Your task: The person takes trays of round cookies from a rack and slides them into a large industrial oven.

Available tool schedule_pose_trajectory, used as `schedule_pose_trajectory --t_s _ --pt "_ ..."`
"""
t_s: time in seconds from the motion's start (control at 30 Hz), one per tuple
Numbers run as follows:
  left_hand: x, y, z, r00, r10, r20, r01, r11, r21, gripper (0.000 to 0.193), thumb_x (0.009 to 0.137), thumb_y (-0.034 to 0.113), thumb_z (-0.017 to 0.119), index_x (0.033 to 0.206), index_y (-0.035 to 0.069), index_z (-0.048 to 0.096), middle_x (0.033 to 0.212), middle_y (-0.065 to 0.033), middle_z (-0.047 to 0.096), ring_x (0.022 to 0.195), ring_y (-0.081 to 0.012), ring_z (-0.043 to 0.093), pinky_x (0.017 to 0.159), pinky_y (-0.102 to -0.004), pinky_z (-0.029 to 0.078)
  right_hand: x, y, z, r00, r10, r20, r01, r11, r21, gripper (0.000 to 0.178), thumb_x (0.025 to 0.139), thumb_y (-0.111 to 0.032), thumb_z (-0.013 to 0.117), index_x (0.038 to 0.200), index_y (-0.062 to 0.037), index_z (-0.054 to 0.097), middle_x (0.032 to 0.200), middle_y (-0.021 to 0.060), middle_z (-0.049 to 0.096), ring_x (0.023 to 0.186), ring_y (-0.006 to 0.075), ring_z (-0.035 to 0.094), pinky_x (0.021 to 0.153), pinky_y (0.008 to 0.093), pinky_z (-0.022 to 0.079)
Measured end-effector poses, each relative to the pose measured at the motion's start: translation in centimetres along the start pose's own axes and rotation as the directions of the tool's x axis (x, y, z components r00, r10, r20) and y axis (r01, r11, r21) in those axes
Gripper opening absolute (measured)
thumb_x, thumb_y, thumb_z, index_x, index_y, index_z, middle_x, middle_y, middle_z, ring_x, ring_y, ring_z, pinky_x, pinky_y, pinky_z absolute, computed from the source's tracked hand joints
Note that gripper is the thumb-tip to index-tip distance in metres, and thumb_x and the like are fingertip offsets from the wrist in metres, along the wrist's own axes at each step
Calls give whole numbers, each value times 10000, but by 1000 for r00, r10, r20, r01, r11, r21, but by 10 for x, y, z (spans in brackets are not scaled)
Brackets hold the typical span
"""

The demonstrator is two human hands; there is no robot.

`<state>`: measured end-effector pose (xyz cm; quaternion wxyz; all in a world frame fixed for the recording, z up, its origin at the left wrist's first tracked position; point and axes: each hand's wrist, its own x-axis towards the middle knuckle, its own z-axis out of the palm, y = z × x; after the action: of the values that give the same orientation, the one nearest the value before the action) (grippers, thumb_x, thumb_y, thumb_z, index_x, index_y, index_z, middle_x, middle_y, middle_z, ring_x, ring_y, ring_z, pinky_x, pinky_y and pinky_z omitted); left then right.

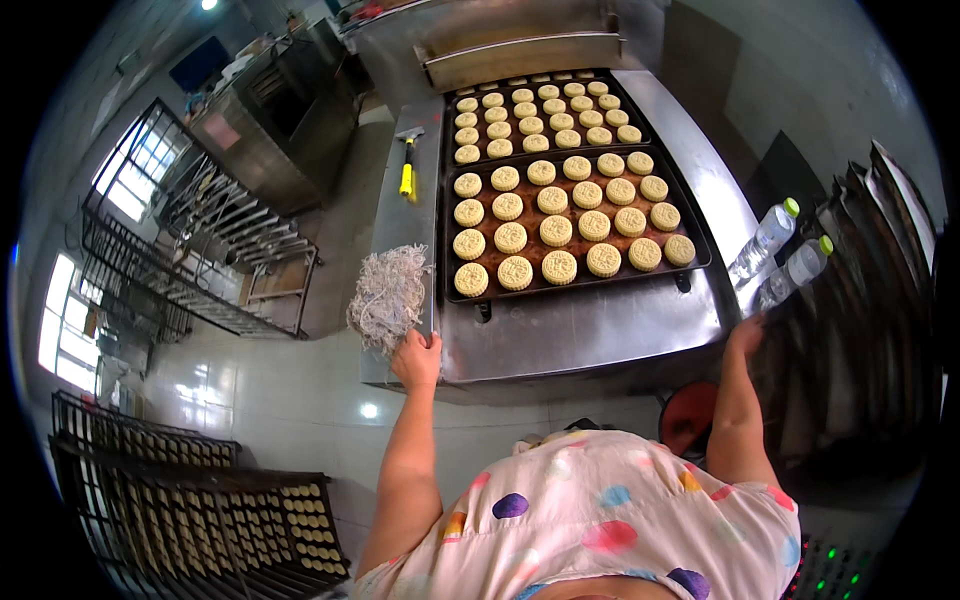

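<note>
Two dark baking trays lie end to end on the steel worktop. The near tray (478, 296) carries rows of round, pale, pattern-stamped pastries (558, 267); more rows fill the far tray (640, 128). My left hand (414, 360) is at the worktop's near left corner, its fingers curled, right below a tangled bundle of grey-white cotton thread (388, 298). Whether it grips the bundle or the edge is hidden. At the near right corner, my right hand (744, 338) rests by the edge, close to two clear bottles with green caps (768, 240); its fingers are mostly hidden.
A yellow-handled scraper (407, 178) lies on the left strip of the worktop (610, 330). Dark trays (850, 300) stand stacked upright at the right. Racks (200, 270) stand on the left, and a lower-left rack (200, 480) holds trays of pastries. A red round stool (690, 415) is underneath.
</note>
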<state>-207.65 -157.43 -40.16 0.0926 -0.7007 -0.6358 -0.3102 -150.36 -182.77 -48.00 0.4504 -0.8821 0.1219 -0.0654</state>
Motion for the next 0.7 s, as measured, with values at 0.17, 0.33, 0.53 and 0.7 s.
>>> schedule_pose_trajectory --t_s 0.17,0.33,0.53,0.7 --pt "6 16 14 994 76 -84 -85 990 -111 297 701 356 670 651 97 534 614 -96 574 588 -302 577 531 -430 449 80 60 16 870 -470 -150 446 879 -166 315 954 -236 374 1148 -23 502 816 217 648 706 363 640 548 416 519" --pt "-6 7 -4 998 33 -48 -38 993 -108 262 706 333 650 710 87 562 666 -86 603 666 -272 607 627 -408 474 56 32 10 995 -83 -48 84 996 29 377 940 -312 365 1048 2 544 818 228 646 718 378 638 564 424 527" --pt "-4 7 -10 999 -40 16 42 989 -143 259 712 328 642 768 90 556 712 -72 612 738 -253 609 662 -390 481 40 17 10 995 96 2 -96 991 89 497 923 -404 354 928 32 594 819 241 644 733 396 635 582 435 537" --pt "0 8 -4 1000 -13 -6 12 989 -149 257 713 325 643 753 91 546 709 -80 611 728 -260 608 661 -388 480 43 21 8 986 166 16 -167 983 83 616 909 -480 344 828 57 636 820 252 642 745 410 632 597 443 545"
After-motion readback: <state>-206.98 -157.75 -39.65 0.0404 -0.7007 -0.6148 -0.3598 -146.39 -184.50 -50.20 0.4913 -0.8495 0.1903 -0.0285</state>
